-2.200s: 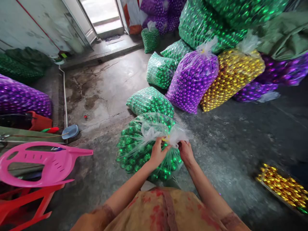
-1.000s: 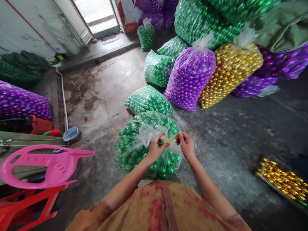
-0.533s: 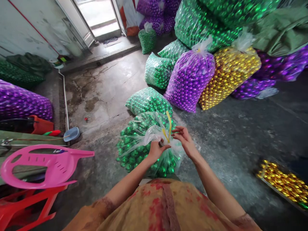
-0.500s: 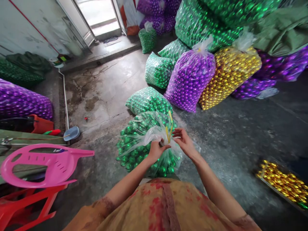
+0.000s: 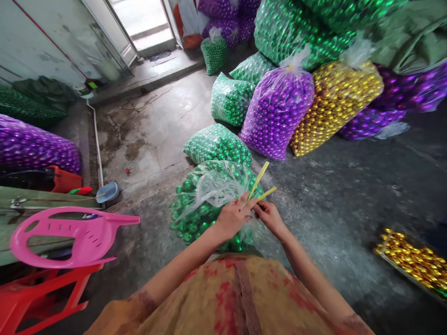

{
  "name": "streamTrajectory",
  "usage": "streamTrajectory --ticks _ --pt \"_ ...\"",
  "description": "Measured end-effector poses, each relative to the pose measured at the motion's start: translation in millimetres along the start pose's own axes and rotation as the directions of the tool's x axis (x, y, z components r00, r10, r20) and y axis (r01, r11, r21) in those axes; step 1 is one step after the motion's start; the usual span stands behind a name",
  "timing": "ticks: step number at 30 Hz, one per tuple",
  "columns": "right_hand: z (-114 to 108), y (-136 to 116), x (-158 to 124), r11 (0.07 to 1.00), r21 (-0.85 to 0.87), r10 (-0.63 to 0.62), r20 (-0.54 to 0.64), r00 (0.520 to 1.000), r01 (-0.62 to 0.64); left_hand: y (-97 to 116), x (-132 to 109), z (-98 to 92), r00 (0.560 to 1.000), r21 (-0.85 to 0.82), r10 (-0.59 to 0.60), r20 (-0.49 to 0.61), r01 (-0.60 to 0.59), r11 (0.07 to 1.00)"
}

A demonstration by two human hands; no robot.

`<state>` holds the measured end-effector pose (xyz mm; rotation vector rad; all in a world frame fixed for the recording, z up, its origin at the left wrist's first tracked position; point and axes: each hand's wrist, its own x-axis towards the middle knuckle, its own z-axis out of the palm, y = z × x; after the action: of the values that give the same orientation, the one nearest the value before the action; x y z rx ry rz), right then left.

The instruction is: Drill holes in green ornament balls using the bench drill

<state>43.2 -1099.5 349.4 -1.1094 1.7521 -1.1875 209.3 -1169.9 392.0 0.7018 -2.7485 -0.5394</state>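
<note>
Bag of shiny green baubles (image 5: 196, 228), near on the floor (image 5: 331, 190): your left hand (image 5: 232, 219) grips its bunched top, your right hand (image 5: 270, 217) pinching the yellow tie (image 5: 259, 179)!

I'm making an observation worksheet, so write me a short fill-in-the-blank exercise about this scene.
1. The left hand and right hand are at a bag of ____ balls.
2. The strip ends at the hands are ____.
3. The container at lower right holds mostly ____ balls.

Missing words: green; yellow; gold
</note>
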Motion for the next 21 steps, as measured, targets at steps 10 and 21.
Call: streamTrajectory --ticks 10,21 --pt "9 -5 -40 0.992 0.098 -0.063 -0.129 0.99 0.076 -31 -20 43.8 0.989 -0.119 -0.149 -0.016 0.146 0.982" --pt "14 15 -45 0.986 0.157 -0.062 0.015 0.998 0.058 -42 -30 58.1 0.981 -0.226 -0.09 -0.171 0.05 0.973"
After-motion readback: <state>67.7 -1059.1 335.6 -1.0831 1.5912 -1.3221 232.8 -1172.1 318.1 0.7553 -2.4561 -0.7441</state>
